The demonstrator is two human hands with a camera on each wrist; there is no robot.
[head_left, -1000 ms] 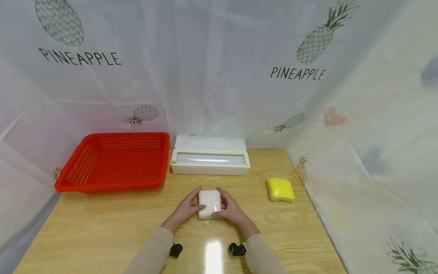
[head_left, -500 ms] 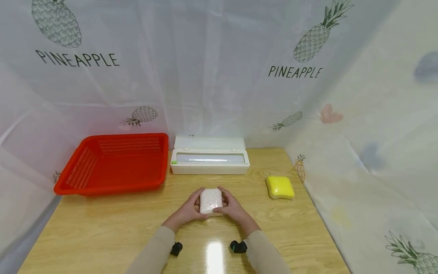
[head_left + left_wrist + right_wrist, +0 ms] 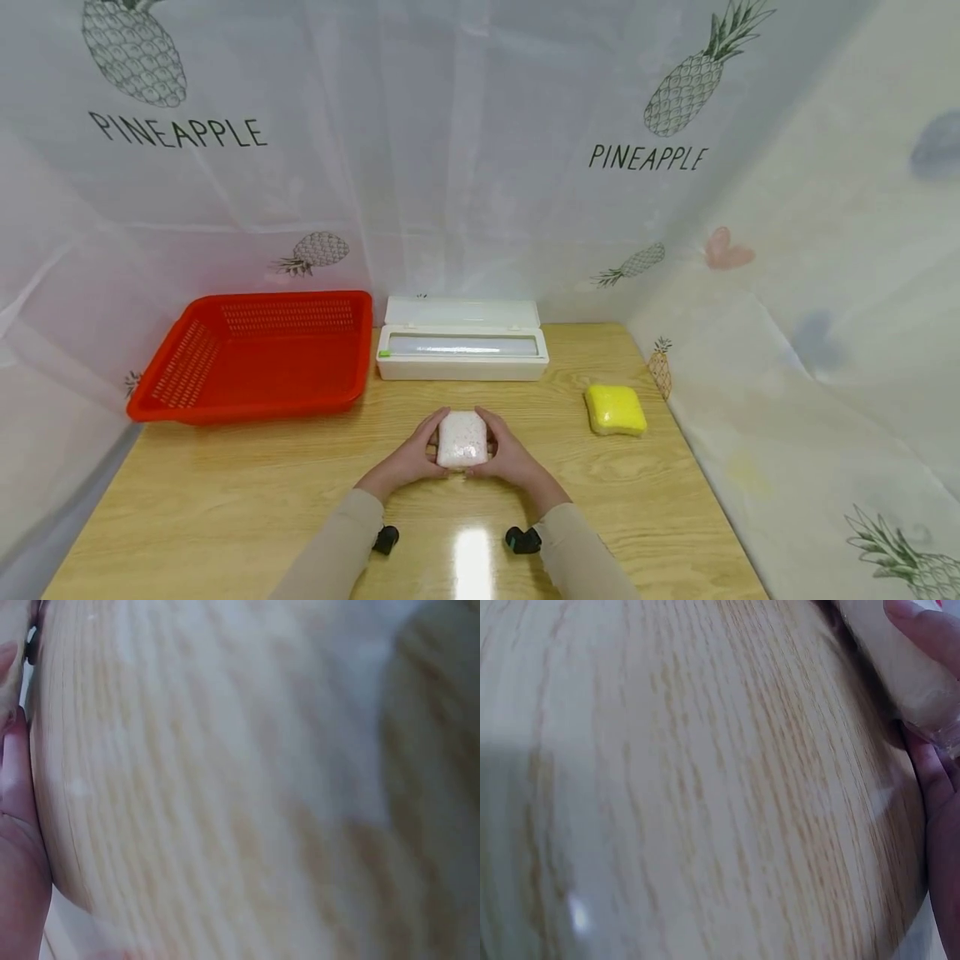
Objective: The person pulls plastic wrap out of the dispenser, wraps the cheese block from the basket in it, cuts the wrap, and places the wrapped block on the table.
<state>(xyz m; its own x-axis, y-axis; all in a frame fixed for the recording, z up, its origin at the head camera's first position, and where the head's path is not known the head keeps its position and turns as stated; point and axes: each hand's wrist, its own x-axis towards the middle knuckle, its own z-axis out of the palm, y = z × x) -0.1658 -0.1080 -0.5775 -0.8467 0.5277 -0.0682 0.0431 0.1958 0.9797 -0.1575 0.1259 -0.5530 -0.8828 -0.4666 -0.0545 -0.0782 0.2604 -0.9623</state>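
Observation:
A white, rounded-square sponge, its surface glossy like clear film, is held between both hands at the table's middle in the head view. My left hand grips its left side, fingers curled behind and thumb at the near edge. On the opposite side my right hand grips it the same way. In the right wrist view, the thumb lies on the pale wrapped sponge just over the wood. Only part of the left hand shows at that view's left edge. The sponge's underside is hidden.
Behind the hands is a white cling film box, lid raised, with a roll inside. A red plastic basket stands at the back left. To the right lies a yellow sponge with a shiny surface. Pineapple-printed curtains enclose the wooden table.
The white sponge has tilted slightly between the hands. Both thumbs have slid off its top face toward its near edge. Basket, box and yellow sponge stay in place.

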